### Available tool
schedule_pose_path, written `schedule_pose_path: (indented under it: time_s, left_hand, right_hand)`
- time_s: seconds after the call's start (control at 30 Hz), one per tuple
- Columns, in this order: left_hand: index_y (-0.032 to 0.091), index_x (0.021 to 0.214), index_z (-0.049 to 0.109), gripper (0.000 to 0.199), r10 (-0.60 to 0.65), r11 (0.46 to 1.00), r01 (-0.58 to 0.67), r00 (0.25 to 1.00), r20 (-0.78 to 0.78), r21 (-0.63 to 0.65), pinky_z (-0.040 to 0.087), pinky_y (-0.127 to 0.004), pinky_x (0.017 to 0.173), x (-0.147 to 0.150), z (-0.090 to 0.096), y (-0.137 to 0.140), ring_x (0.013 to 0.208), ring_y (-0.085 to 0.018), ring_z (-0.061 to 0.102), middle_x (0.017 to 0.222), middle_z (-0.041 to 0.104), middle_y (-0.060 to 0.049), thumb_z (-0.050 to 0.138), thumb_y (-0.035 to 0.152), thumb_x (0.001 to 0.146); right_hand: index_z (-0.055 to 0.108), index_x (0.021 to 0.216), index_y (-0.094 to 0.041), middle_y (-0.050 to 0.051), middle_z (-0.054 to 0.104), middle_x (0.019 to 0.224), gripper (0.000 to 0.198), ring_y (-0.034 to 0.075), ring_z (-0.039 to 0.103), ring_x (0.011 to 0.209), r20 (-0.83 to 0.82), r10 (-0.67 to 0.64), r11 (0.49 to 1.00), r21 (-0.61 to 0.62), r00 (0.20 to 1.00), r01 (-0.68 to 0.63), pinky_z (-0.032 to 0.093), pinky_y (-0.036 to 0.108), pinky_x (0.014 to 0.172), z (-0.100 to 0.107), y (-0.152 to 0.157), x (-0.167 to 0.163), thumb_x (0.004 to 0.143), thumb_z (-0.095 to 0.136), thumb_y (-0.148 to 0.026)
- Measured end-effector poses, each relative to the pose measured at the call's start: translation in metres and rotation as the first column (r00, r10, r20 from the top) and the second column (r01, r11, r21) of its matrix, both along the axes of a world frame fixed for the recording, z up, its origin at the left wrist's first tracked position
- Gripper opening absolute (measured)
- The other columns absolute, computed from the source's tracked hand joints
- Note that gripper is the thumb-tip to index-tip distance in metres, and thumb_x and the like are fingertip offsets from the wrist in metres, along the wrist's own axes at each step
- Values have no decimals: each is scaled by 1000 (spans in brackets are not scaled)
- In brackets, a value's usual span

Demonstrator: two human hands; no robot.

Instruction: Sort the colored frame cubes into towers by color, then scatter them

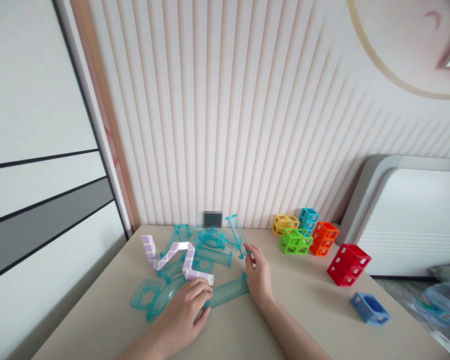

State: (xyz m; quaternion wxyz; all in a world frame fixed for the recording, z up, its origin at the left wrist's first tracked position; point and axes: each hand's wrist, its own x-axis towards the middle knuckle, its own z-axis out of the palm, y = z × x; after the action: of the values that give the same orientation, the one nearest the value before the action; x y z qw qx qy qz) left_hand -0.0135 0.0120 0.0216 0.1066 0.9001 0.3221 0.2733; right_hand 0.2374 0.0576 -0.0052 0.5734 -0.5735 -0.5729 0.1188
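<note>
My left hand [189, 305] is closed at the near end of a lilac and white snake puzzle [172, 250], whose zigzag folds stretch away to the left over the track parts. Its fingertips are partly hidden. Between the thumb and fingers of my right hand [258, 274] is the lower end of a clear teal track piece [236, 235], tilted up from the table. A straight teal track piece [228, 292] lies flat between my hands. More teal parts lie beyond, among them a ring-shaped piece [212, 238] and a square frame with a round hole [145, 294].
Openwork blocks stand at the right: yellow [285, 225], green [296, 241], light blue [308, 219], orange [324, 238] and red [348, 265]. A blue block [370, 308] lies nearer the right edge. A ribbed wall panel [195, 125] rises behind the table [296, 295].
</note>
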Motion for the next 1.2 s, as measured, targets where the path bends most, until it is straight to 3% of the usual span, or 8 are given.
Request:
schedule_pose_path:
  time_s: [0.27,0.43,0.63,0.73,0.83,0.93,1.03,1.2]
  left_hand:
    - [24,113,67,32,-5,1000,6,999,-52,29,56,-40,101,-2,-2,1,113,-24,66,115,70,-5,58,8,87]
    - [25,133,57,42,69,996,-70,997,16,60,56,-38,103,-3,-2,-1,120,-23,65,130,65,-7,60,20,92]
    - [23,151,35,54,215,955,-254,948,234,155,56,-37,102,-6,-12,9,126,-25,63,139,60,-14,50,22,99]
    - [24,154,28,58,236,939,-290,935,266,185,55,-39,104,-8,-17,15,134,-27,57,145,56,-16,50,22,101]
    - [27,153,32,57,219,945,-268,944,245,187,52,-41,108,-10,-18,18,141,-26,50,150,52,-14,47,14,99]
    - [29,146,43,61,192,962,-228,957,216,153,51,-40,109,-12,-18,17,138,-23,53,148,55,-10,44,2,91]
    - [29,146,45,68,185,972,-209,964,190,110,51,-38,109,-13,-17,17,132,-22,59,141,60,-8,44,-1,85]
    - [31,149,43,59,194,971,-217,959,209,96,56,-35,102,-12,-19,15,121,-22,65,138,58,-10,46,9,94]
  right_hand:
    - [74,114,-20,12,72,110,38,22,68,99,115,19,989,140,993,-35,56,35,87,5,-8,4,94,43,-16]
    - [75,116,-26,11,74,108,39,24,68,100,315,143,959,192,938,-211,57,40,87,14,-22,16,96,44,-15]
    - [69,128,-28,12,73,108,41,25,68,98,406,337,902,120,849,-415,58,40,82,17,-48,23,99,44,-15]
    - [65,134,-30,12,72,110,45,25,68,100,400,432,854,107,808,-509,58,39,82,21,-55,17,99,43,-13]
    - [63,135,-32,11,71,111,47,25,67,102,376,512,805,104,772,-584,58,39,85,26,-56,10,99,42,-11]
    - [66,131,-30,11,72,111,44,24,68,102,355,562,781,70,747,-620,58,39,86,29,-57,8,99,42,-12]
    - [70,126,-28,11,72,110,39,24,69,102,350,578,784,11,737,-620,58,38,87,29,-57,9,100,43,-16]
    - [71,121,-27,11,72,114,39,22,70,104,348,564,801,-10,749,-598,57,35,89,26,-53,14,99,42,-15]
